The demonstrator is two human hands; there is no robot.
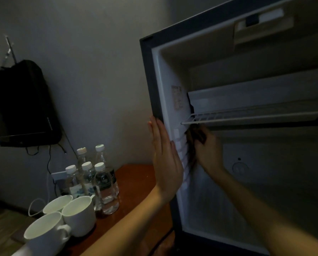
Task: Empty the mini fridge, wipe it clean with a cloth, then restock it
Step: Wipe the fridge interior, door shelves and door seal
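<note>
Dim room, head view looking into the open mini fridge, which fills the right half of the frame.

- Left hand: centre of frame, flat, fingers straight and held together, palm against the fridge's left front edge. Holds nothing.
- Right hand: inside the cabinet, right of centre, fingers curled round a dark cloth. The cloth is pushed against the ribbed left inner wall, just under the front left corner of the wire shelf.
- Wire shelf is white and runs from the left wall out past the right edge of the frame. A pale tray or compartment sits directly above it.
- Small printed label is stuck on the left inner wall, above the shelf. Its text is too small to read.
- Back wall below the shelf shows a faint round mark, detail unclear.

Lower left of frame: a reddish wooden table beside the fridge.
- Five water bottles with white caps stand upright in a tight cluster near the wall.
- Three white cups sit in front of the bottles, touching one another, nearer the camera.

Upper left: a dark flat screen is mounted on the wall, with cables hanging from beneath it.
</note>
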